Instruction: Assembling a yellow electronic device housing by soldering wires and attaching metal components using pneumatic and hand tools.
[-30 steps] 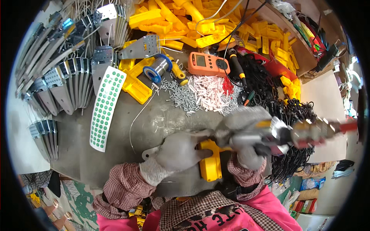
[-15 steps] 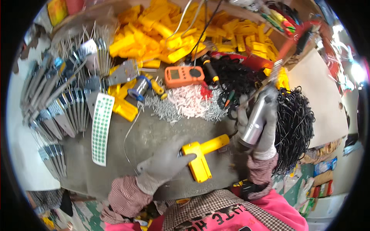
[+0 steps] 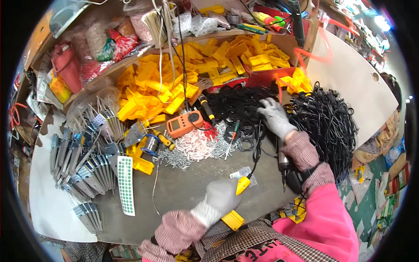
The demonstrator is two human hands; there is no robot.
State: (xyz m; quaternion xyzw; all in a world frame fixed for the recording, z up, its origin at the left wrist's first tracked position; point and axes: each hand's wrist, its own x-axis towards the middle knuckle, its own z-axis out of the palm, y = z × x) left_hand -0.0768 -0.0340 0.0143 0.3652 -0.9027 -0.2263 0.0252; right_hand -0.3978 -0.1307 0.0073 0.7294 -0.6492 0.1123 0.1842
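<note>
Gray and scuffed, the desk point(image 3: 179, 192) is carrying parts in separate groups, its near middle probably serving as working room. Yellow plastic shells point(image 3: 198, 67) are filling the far side, while black cords point(image 3: 325, 131) are lying bundled at the right, presumably sorted by kind for easy picking. Metal plates point(image 3: 89, 170) are standing fanned at the left, perhaps so that each can be lifted singly.

Near the middle, the left grip point(image 3: 222, 195) is closing firmly around a yellow casing point(image 3: 233, 220), likely steadying it; a black cord is trailing from its far end toward the right. The right grip point(image 3: 275, 114) is hovering at the black heap point(image 3: 240, 102) with its fingers loosely parted; whether it is pinching anything, I cannot tell. A power driver point(image 3: 284, 166) is lying below that forearm, seemingly within quick reach.

Dark lettering is showing on the pink garment point(image 3: 327, 214), partly cut off. Farther left, a white strip point(image 3: 126, 185) is bearing rows of green round stickers, their marks too small for reading. An orange meter point(image 3: 185, 124) is displaying nothing legible, and beside the cord a small clear label point(image 3: 244, 173) is lying unreadable.
</note>
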